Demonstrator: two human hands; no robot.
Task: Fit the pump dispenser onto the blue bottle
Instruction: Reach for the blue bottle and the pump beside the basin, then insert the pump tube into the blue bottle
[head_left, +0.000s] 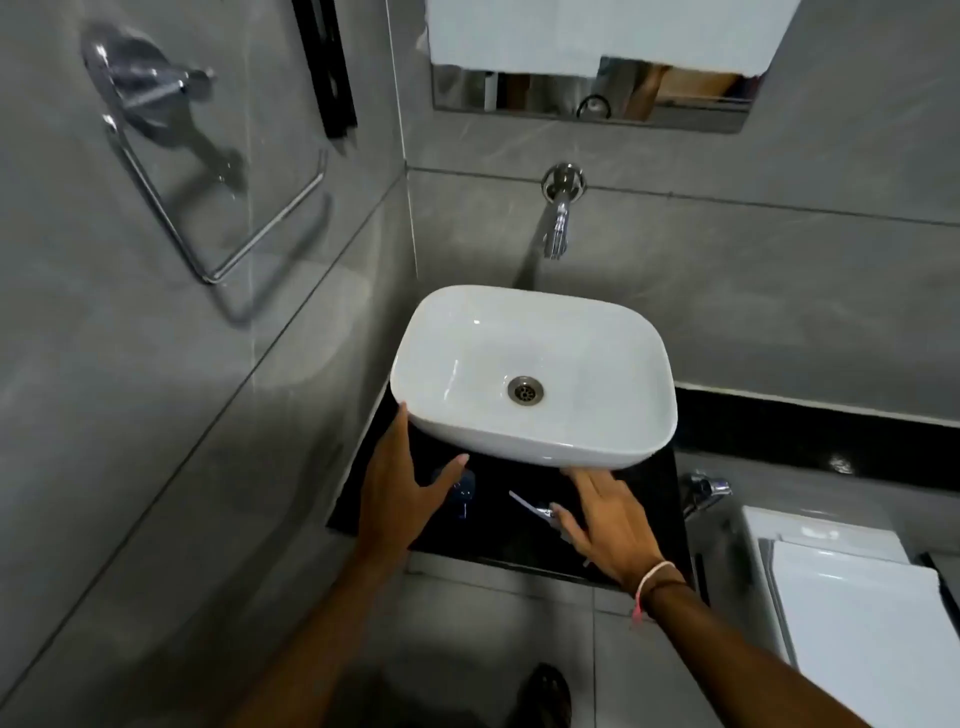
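Observation:
A dark blue bottle (464, 494) stands on the black counter (498, 535) just in front of the white basin. My left hand (400, 486) hovers at its left with fingers spread, the thumb near the bottle's top, not gripping it. The pump dispenser (535, 509), whitish with a thin tube, lies on the counter to the right of the bottle. My right hand (610, 530) reaches over it, fingers apart, fingertips next to the pump; whether they touch it is unclear.
A white basin (535, 447) sits on the counter with a wall tap (558, 223) above it. A towel ring (208, 197) hangs on the left wall. A white toilet tank (857, 597) and a chrome valve (706, 491) are at the right.

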